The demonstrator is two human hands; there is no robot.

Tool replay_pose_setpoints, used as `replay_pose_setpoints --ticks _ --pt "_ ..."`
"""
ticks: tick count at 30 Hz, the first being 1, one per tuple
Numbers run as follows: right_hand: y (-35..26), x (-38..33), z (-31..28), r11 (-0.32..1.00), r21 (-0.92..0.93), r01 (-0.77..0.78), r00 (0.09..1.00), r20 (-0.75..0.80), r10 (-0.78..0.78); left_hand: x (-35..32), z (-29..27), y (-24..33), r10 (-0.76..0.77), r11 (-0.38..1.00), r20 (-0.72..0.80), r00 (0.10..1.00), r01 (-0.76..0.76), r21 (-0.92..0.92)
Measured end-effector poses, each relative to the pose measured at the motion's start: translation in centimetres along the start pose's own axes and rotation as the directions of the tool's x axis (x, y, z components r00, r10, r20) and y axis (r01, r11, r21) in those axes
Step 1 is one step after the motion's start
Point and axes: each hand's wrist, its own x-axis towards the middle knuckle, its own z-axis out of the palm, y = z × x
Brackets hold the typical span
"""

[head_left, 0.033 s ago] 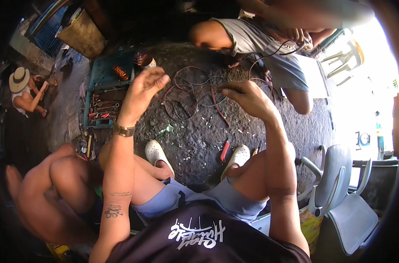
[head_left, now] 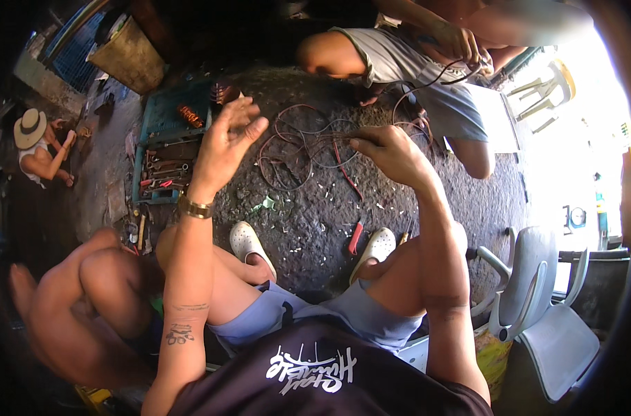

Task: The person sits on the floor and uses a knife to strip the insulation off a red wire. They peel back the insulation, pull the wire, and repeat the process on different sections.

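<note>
My left hand (head_left: pixel 231 139) is raised above the floor with its fingers apart and nothing in it. To its right, my right hand (head_left: pixel 393 154) has thumb and fingers pinched together on a thin wire (head_left: pixel 333 136). From there the wire runs toward loose loops of red and grey wire (head_left: pixel 286 182) lying on the dark ground between and beyond my hands. A short red wire (head_left: pixel 347 177) hangs or lies below my right fingertips; I cannot tell which. Near my right shoe lies a red-handled tool (head_left: pixel 356 238).
A teal toolbox (head_left: pixel 139 170) with wrenches and an orange coil spring (head_left: pixel 190 116) lies open at left. A co-worker (head_left: pixel 399 59) across from me handles a dark cable. Another person (head_left: pixel 87 312) crouches at my left. A grey chair (head_left: pixel 530 284) stands at right.
My left fingers have spread slightly, and my right hand stays nearly in place. The co-worker's hand across from me has shifted up and left along the cable.
</note>
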Motion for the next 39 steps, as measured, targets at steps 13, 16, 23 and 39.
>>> replay_pose_setpoints --ticks 13,16,23,39 --pt "-2.6 0.8 5.3 0.847 0.515 0.133 0.969 -0.246 -0.003 -0.6 9.8 0.0 -0.224 0.483 0.238 0.945 0.320 -0.815" --pt "-4.1 0.8 10.1 0.949 0.063 0.309 0.866 -0.431 -0.253 -0.6 10.2 0.2 -0.327 0.325 0.147 0.933 0.257 -0.910" --pt "-4.8 0.0 11.7 0.939 0.126 0.320 0.896 -0.363 -0.257 0.0 10.3 -1.2 -0.265 0.442 0.064 0.962 0.180 -0.879" --pt "-4.0 0.0 3.6 0.892 0.149 0.427 0.879 -0.300 -0.371 -0.5 9.8 -0.1 0.128 0.988 0.023 0.992 -0.125 -0.088"
